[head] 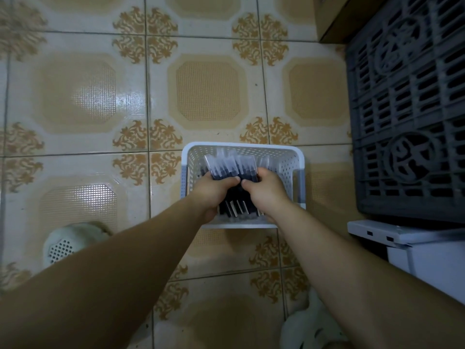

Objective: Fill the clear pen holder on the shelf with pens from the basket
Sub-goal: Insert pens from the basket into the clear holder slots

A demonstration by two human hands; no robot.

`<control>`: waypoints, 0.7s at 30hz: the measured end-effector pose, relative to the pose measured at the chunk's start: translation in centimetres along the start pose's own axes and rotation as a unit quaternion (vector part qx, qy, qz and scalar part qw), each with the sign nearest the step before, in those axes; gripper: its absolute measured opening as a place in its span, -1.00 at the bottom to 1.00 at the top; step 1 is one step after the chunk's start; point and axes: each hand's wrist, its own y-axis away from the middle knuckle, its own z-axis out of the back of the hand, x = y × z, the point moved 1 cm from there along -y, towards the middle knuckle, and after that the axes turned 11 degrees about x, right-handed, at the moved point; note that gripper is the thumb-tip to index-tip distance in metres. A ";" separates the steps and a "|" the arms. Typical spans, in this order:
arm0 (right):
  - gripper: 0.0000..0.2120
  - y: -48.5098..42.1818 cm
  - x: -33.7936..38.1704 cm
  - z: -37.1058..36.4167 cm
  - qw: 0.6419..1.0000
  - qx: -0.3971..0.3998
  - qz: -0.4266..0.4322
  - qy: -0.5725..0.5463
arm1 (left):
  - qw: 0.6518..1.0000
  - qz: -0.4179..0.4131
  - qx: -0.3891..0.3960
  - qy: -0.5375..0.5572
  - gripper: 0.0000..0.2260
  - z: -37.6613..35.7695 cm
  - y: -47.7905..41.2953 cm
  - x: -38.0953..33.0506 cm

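Observation:
A white perforated basket (pixel 286 159) stands on the tiled floor below me. Inside it lies a bundle of dark pens with clear caps (pixel 231 167). Both hands reach down into the basket. My left hand (pixel 212 192) grips the left side of the bundle, and my right hand (pixel 264 190) grips its right side, thumbs nearly touching on top. The pens' lower ends (pixel 236 209) show between my wrists. The clear pen holder and the shelf top are not in view.
A dark grey slatted plastic crate or rack (pixel 407 109) stands at the right, with a white unit (pixel 407 240) below it and a cardboard box (pixel 334 18) at the top right. White slippers (pixel 68 243) sit at the lower left and bottom right.

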 end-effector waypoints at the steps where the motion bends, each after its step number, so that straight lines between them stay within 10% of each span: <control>1: -0.81 0.1 0.1 0.0 1.000 -0.002 0.004 -0.006 | 1.000 -0.010 0.003 -0.005 -0.75 -0.1 0.1 -0.2; 21: -0.86 1.9 1.4 0.3 0.999 -0.011 0.027 -0.018 | 0.995 -0.071 -0.037 -0.051 -0.81 -0.7 1.8 -2.1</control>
